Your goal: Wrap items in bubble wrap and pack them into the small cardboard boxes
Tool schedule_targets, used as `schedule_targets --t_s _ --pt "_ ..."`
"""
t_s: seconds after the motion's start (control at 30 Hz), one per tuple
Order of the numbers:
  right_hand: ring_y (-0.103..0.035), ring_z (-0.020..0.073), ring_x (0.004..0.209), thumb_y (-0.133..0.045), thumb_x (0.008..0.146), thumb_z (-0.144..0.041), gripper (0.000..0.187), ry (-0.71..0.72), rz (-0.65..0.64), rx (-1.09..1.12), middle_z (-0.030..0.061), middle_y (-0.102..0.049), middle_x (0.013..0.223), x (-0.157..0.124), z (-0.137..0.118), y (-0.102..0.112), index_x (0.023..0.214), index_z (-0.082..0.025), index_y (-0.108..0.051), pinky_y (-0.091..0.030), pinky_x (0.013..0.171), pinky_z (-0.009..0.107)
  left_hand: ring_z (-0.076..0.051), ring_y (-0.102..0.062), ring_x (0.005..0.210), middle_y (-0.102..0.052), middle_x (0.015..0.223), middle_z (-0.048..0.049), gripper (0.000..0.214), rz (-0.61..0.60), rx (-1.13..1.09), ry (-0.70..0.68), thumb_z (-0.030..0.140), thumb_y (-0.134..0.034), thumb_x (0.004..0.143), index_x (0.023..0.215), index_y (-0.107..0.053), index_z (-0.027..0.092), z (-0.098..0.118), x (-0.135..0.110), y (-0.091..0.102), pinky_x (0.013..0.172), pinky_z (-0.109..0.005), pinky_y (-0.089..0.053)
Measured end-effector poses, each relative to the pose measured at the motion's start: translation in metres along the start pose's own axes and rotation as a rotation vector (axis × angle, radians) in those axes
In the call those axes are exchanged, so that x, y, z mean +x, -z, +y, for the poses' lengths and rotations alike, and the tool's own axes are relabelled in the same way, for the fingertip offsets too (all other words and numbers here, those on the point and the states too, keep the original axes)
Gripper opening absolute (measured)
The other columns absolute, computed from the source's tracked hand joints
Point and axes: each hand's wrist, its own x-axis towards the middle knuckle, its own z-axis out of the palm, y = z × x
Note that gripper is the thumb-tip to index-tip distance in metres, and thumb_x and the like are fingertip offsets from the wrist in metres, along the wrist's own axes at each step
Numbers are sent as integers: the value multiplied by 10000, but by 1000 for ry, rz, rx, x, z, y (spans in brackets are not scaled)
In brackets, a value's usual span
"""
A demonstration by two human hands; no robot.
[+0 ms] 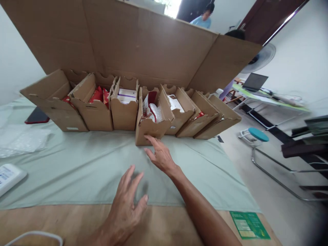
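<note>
Several open cardboard boxes stand in a row on a pale green cloth [102, 160]. One cardboard box [148, 133] juts forward of the others, with bubble wrap and a red-edged item [151, 107] inside. My right hand [161, 153] reaches to its front face, the fingertips at or touching the lower cardboard, fingers apart and holding nothing. Nearer to me, my left hand [128, 198] hovers over the cloth's front edge, fingers spread and nothing in them. The neighbouring box [124, 112] on the left holds white packets [126, 95]; another box [93, 114] holds red packets [98, 95].
A tall cardboard panel [148, 48] rises behind the boxes. To the left lie bubble wrap [23, 140], a dark flat device [37, 115] and a white device [10, 177]. A green card [249, 224] is at front right. A person [203, 20] is beyond the panel; a stool [258, 134] stands right.
</note>
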Motion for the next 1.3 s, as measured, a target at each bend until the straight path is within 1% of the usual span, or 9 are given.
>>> schedule_targets --t_s 0.13,0.27,0.47,0.83,0.97,1.07,1.13,1.23,1.3 --pt "-641 295 1159 -588 919 -210 672 -58 15 -23 129 -662 1302 29 6 -2 1562 -249 -394 -535 984 463 -368 -425 1484 -446 1604 -153 441 134 182 -186 176 -558 922 1350 -640 246 -24 -11 -9 1139 -625 -460" --pt "-625 319 1206 -583 909 -224 720 -93 3 -34 147 -634 1354 46 12 -5 1591 -231 -353 -515 1027 515 -373 -425 1485 -479 1575 -171 405 164 234 -287 139 -558 908 1293 -654 219 -30 -11 -11 1112 -610 -498" --pt "-578 312 1317 -566 913 -220 713 -15 -4 -42 150 -538 1522 49 13 -3 1594 -226 -353 -473 1106 534 -382 -435 1477 -493 1565 -177 386 156 181 -269 121 -554 885 1241 -676 207 -27 -10 -9 1100 -612 -511" --pt "-477 317 1449 -558 916 -229 659 93 -25 -102 153 -512 1565 66 -6 -8 1559 -191 -420 -372 1210 569 -378 -415 1491 -481 1574 -180 404 158 108 -244 98 -560 839 1215 -669 199 -28 -9 -10 1101 -613 -510" --pt "-547 305 1383 -534 929 -220 545 112 36 -75 153 -603 1474 61 -20 -2 1472 -178 -530 -434 1168 527 -382 -406 1495 -470 1576 -195 421 174 107 -255 93 -562 826 1224 -659 190 -30 -10 -11 1095 -618 -513" --pt "-681 254 1157 -514 953 -233 467 132 163 -9 101 -722 1271 62 -43 15 1415 -221 -580 -527 1047 436 -393 -413 1488 -471 1570 -207 441 185 94 -276 82 -567 806 1228 -653 182 -31 -9 -12 1087 -620 -519" --pt "-716 213 966 -513 955 -238 535 118 215 28 61 -753 1138 76 -61 26 1490 -230 -497 -561 943 385 -392 -418 1484 -484 1560 -201 434 198 80 -290 73 -560 808 1217 -649 189 -30 -8 -12 1088 -612 -520" --pt "-707 217 843 -550 931 -221 680 63 160 -42 41 -766 1002 116 -83 35 1583 -201 -358 -551 868 384 -370 -406 1493 -480 1560 -179 460 259 53 -297 62 -534 845 1273 -600 218 -28 -6 -10 1106 -598 -505" --pt "-707 255 866 -571 921 -204 577 3 99 -151 63 -772 957 141 -92 34 1492 -177 -493 -529 856 398 -351 -387 1504 -434 1588 -172 534 317 27 -268 71 -515 889 1394 -510 243 -26 -6 -7 1130 -599 -478"
